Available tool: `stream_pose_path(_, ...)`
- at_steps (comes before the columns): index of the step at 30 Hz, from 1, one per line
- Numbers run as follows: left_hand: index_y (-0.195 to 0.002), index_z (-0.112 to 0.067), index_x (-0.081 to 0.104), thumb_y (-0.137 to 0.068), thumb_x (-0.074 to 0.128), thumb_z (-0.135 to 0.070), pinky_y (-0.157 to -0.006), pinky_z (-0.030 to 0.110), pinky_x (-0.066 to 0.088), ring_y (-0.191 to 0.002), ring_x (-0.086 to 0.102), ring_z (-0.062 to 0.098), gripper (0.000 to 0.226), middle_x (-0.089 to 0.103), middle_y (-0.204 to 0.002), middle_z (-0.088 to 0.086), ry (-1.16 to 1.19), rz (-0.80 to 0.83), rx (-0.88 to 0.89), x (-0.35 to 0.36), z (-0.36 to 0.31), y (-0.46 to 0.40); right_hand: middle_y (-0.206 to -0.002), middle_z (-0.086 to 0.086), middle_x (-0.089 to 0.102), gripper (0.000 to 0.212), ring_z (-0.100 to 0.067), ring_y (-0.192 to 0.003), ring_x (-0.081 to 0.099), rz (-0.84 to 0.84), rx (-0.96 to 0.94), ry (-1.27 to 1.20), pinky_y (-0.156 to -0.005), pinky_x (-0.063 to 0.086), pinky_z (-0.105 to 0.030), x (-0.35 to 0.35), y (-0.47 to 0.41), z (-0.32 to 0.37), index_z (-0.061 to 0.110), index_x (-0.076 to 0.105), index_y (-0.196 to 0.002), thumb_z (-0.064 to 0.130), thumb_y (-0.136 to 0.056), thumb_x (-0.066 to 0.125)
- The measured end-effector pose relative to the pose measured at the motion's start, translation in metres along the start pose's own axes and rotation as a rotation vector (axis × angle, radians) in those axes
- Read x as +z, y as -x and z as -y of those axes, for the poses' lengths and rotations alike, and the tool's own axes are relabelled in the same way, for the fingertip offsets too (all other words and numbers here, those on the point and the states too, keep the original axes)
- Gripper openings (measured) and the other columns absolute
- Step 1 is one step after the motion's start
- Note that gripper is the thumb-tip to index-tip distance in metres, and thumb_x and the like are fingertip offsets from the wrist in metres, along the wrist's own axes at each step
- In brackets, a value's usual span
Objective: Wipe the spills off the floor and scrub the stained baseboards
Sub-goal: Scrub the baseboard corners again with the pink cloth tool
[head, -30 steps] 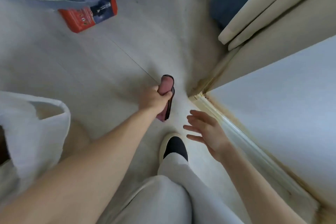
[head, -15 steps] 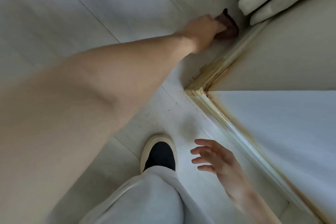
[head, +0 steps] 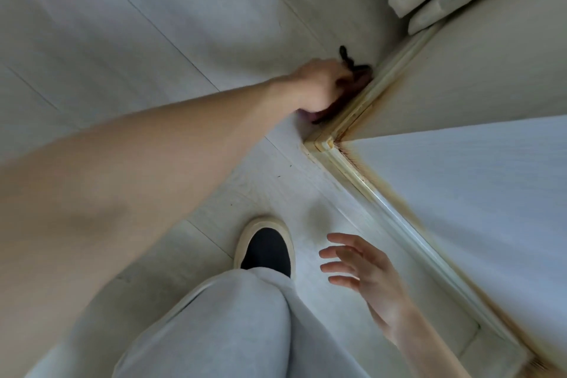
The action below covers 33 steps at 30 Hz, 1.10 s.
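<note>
Stained cream baseboard [head: 362,101] runs diagonally, touching the dark maroon cloth [head: 356,83] your left hand [head: 319,86] grips against it; scrub along that long axis. Your right hand [head: 365,270] hovers spread and empty, farther off. Two baseboard runs meet at one corner; one cloth.

Both forearms are bare, with no sleeves in view. The trousers [head: 233,325] are loose and light grey. The shoe [head: 266,247] is black with a thick cream rubber rim.
</note>
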<state>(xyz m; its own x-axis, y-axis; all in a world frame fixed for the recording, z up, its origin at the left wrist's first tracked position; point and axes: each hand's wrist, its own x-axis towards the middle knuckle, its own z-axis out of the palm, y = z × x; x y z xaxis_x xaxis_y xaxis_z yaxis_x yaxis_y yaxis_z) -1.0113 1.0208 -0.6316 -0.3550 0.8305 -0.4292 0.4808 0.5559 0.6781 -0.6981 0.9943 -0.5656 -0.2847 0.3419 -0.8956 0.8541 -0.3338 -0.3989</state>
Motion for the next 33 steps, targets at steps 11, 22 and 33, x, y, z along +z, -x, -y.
stream_pose_path(11, -0.13, -0.027, 0.07, -0.102, 0.048, -0.012, -0.094, 0.034, 0.051, -0.115, 0.065, 0.028, 0.039, 0.072, -0.126, 0.007, 0.119, -0.086, -0.058, 0.033, 0.035, 0.058, -0.111, -0.008, 0.076, 0.025, -0.028, -0.101, 0.073, 0.031, -0.067, -0.064, -0.089, 0.056, -0.043, 0.005, -0.029, 0.02, 0.017, 0.069, -0.12, 0.009, -0.104, 0.051)
stream_pose_path(22, -0.133, -0.024, 0.069, -0.102, 0.05, -0.008, -0.101, 0.029, 0.048, -0.119, 0.065, 0.02, 0.04, 0.072, -0.13, -0.001, 0.167, -0.119, -0.076, 0.041, 0.04, 0.072, -0.119, -0.008, 0.075, 0.031, -0.027, -0.115, 0.069, 0.135, -0.081, -0.216, -0.098, 0.054, -0.045, 0.021, -0.048, 0.044, 0.013, 0.067, -0.127, 0.006, -0.102, 0.05)
stream_pose_path(33, -0.134, -0.025, 0.068, -0.103, 0.055, -0.009, -0.095, 0.015, 0.043, -0.118, 0.066, 0.01, 0.037, 0.071, -0.13, -0.007, 0.37, -0.135, -0.167, 0.059, 0.052, 0.087, -0.115, -0.007, 0.076, 0.029, -0.025, -0.11, 0.071, 0.095, -0.039, -0.145, -0.104, 0.052, -0.051, 0.011, -0.041, 0.031, 0.012, 0.068, -0.124, 0.009, -0.103, 0.05)
